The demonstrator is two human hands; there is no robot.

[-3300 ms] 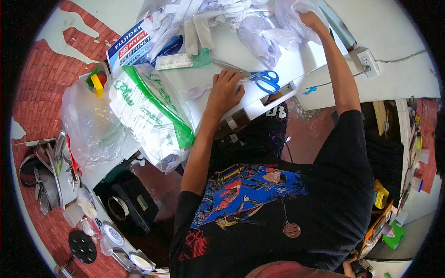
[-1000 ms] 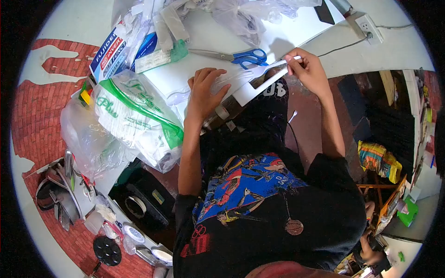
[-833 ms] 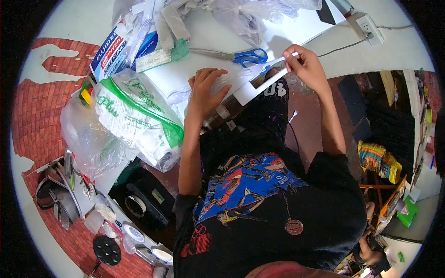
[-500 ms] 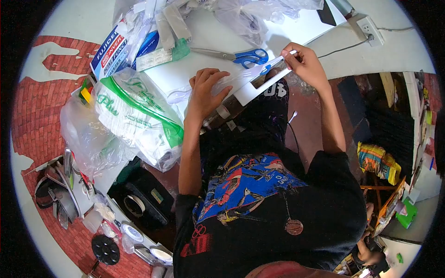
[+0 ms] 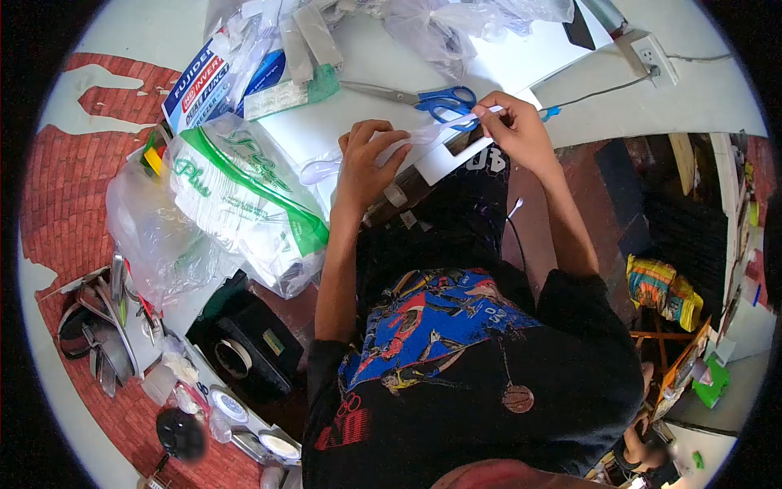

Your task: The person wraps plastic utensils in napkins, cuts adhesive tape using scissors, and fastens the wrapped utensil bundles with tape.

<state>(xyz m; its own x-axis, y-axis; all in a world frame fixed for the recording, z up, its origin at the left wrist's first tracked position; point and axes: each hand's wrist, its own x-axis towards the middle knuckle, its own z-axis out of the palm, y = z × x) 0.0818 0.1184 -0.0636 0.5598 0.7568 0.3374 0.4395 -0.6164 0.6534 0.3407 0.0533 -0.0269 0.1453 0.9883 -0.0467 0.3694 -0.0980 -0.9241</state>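
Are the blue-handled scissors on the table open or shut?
Shut: the blue-handled scissors lie flat on the table, their blades together in one line.

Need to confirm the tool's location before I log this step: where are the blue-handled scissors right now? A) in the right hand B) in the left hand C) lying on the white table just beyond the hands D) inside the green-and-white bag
C: the blue-handled scissors lie on the white table, beyond the left hand and right hand, which hold a white plastic fork between them.

Glossy clear plastic sleeve [image 5: 411,138]; blue plastic-handled metal scissors [image 5: 423,98]; smooth white table [image 5: 521,57]
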